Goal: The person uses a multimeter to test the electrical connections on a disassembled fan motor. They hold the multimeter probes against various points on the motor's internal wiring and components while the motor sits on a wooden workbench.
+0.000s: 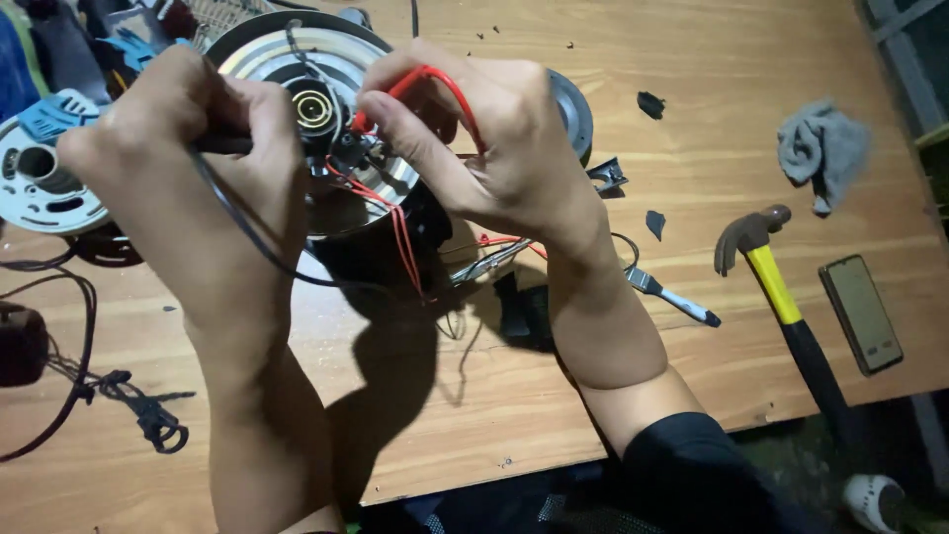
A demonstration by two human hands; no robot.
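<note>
Beneath both hands spreads a pale wooden table (pixel 692 59), and directly under the fingers stands a round black appliance (pixel 326 129) turned so that its ringed metal base and a small brass-coloured coil at the centre face up. The left hand (pixel 188 158) is clenched around a dark tool handle (pixel 222 144) whose tip points toward the coil, and a thin black cord (pixel 247 237) runs from under that hand down past the wrist. The right hand (pixel 484 138) pinches a loop of red wire (pixel 435 79) between thumb and forefinger, just above the appliance's centre; further red strands trail down the appliance's side below the palm. To the right of the right forearm, well apart from it, lies a hammer (pixel 781 297) with a yellow and black handle, and beyond that a dark phone (pixel 860 313) lies flat. Further up on that side sits a crumpled grey rag (pixel 822 148). Near the right wrist lies a small tool with a blue-tipped handle (pixel 677 297), possibly a screwdriver, though shadow hides much of it. Left of the left hand sits a white round part (pixel 40 178) with a blue piece on top, and below it a dark cable (pixel 89 366) is knotted on the table.
</note>
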